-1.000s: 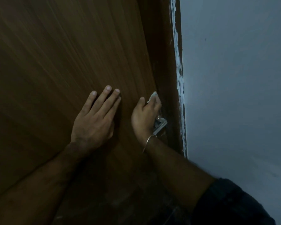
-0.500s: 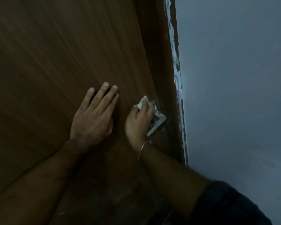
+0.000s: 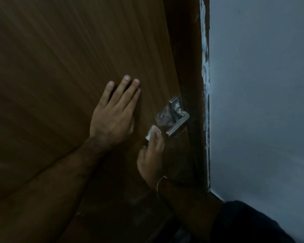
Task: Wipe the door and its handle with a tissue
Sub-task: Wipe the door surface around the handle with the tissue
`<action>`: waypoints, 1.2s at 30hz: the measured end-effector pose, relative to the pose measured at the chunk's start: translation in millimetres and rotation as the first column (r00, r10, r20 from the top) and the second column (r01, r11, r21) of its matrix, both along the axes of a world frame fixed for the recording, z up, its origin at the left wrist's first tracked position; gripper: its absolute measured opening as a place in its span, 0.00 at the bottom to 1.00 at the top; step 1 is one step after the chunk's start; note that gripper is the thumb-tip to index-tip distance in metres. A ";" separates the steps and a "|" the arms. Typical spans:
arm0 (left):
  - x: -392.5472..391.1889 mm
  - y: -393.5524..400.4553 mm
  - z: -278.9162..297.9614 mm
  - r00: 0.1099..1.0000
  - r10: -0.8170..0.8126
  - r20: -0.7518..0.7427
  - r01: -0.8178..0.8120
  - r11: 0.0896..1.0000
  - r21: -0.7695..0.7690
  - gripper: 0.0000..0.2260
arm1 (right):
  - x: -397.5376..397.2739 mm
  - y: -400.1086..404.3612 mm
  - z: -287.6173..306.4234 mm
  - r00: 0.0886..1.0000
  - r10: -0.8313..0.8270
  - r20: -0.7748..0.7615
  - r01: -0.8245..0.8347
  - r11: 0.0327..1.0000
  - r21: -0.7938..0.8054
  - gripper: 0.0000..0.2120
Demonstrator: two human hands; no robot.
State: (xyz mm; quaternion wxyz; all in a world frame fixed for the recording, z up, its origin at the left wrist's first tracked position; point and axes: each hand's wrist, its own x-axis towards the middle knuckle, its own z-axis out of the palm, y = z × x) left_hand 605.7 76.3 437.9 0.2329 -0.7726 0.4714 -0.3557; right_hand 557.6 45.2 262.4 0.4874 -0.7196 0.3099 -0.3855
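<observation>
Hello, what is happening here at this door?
A person is wiping a brown wooden door. The left hand lies flat on the door panel, fingers spread. The right hand presses a small white tissue against the door just below and left of the metal lever handle. The tissue is not on the handle at this moment. A thin bracelet sits on the right wrist.
</observation>
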 end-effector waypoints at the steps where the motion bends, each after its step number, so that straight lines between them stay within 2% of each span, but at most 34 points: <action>1: -0.3 -0.4 -2.2 1.000 -0.003 0.000 0.003 1.000 0.009 0.30 | 1.4 0.5 -5.9 0.999 -0.011 -0.032 0.012 0.999 0.048 0.35; 2: -0.1 -1.2 -5.1 1.000 -0.002 0.005 0.002 1.000 0.024 0.30 | 4.4 -1.3 -2.7 0.999 -0.023 -0.028 0.025 0.998 0.060 0.35; 6: 0.5 -4.8 -19.3 1.000 0.002 -0.002 -0.002 0.997 0.083 0.30 | 11.8 -11.0 9.7 0.997 0.026 0.070 -0.021 0.997 -0.068 0.37; 9: 2.2 -5.8 -23.1 1.000 -0.002 -0.001 0.002 0.997 0.078 0.30 | 7.7 -10.1 -8.3 0.999 -0.034 0.003 0.034 0.997 0.071 0.40; 10: 1.9 -6.0 -23.2 1.000 0.000 0.001 0.000 0.997 0.080 0.31 | 6.2 -10.1 -10.5 1.000 -0.013 0.005 0.012 0.998 0.063 0.40; 13: 2.9 -7.9 -24.4 1.000 0.002 -0.014 -0.001 0.998 0.066 0.31 | 9.8 -8.2 -4.5 0.991 0.096 0.090 -0.089 0.993 -0.073 0.39; 16: 2.5 -7.0 -25.5 1.000 0.003 -0.006 -0.002 0.998 0.065 0.30 | 15.4 -3.6 11.7 0.999 -0.034 0.040 0.031 0.997 0.076 0.42; 19: 2.1 -7.2 -25.4 1.000 -0.013 -0.026 0.014 0.999 0.038 0.29 | 23.0 -4.9 30.2 0.992 0.027 0.120 -0.021 0.998 -0.051 0.39; 20: 2.0 -7.6 -25.7 0.999 -0.021 -0.029 0.022 0.999 0.031 0.29 | 25.6 -7.3 31.8 0.994 0.010 0.108 -0.004 0.999 -0.051 0.39; 23: 2.1 -5.9 -25.4 0.999 -0.038 -0.031 0.039 0.999 0.030 0.28 | 26.1 -8.5 19.9 0.998 -0.060 -0.034 0.063 0.994 0.093 0.42; 26: 3.6 -4.9 -24.2 0.999 -0.039 -0.021 0.040 0.998 0.043 0.29 | 19.2 -7.7 -8.1 0.997 -0.005 -0.074 0.006 1.000 0.011 0.43; 29: 3.8 -5.5 -25.2 0.999 -0.027 -0.038 0.029 0.999 0.046 0.29 | 15.3 -19.6 -20.5 0.993 0.028 -0.111 -0.006 0.980 0.197 0.44; 31: 4.1 -6.1 -24.9 0.999 -0.014 -0.043 0.016 0.999 0.047 0.29 | 16.6 -28.6 -23.8 0.988 0.053 -0.143 -0.024 0.980 0.199 0.41; 35: 2.2 -5.6 -23.9 0.997 -0.041 -0.065 0.044 0.998 0.039 0.30 | 14.7 -53.3 -28.0 0.955 0.007 -0.297 0.063 0.972 0.228 0.22; 36: 2.6 -5.5 -23.0 0.995 -0.051 -0.081 0.055 0.998 0.042 0.30 | 12.6 -53.5 -30.8 0.953 0.027 -0.301 0.041 0.975 0.217 0.22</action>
